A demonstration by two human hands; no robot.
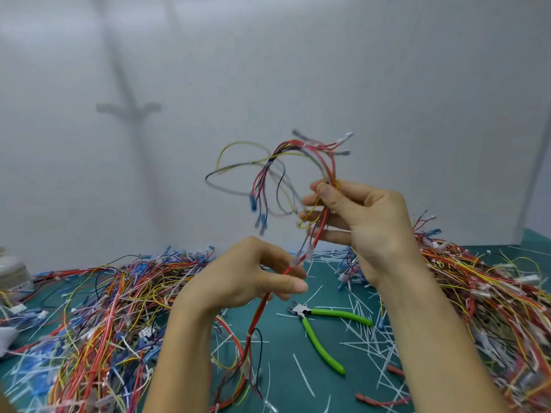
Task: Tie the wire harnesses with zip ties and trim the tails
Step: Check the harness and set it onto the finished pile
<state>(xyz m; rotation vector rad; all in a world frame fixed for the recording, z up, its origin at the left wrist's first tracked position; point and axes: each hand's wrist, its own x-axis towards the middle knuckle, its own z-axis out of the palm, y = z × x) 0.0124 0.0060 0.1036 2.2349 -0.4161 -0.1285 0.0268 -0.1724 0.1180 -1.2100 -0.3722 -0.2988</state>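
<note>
I hold one wire harness [277, 171] of red, yellow, black and grey wires up in the air before the white wall. My right hand [357, 222] grips its bundle high up, and loops with blue terminals dangle to the left. My left hand [256, 275] pinches the red wires lower down, near a clear connector. The harness's lower part hangs down to the table. Green-handled flush cutters [322, 332] lie open on the green mat [283, 368], below and between my hands. Cut white zip-tie tails [366, 338] are scattered around the cutters.
A large pile of harnesses [98, 317] covers the table's left side, and another pile [483, 290] fills the right. A grey container [12, 275] stands at the far left edge. A white wall rises behind the table.
</note>
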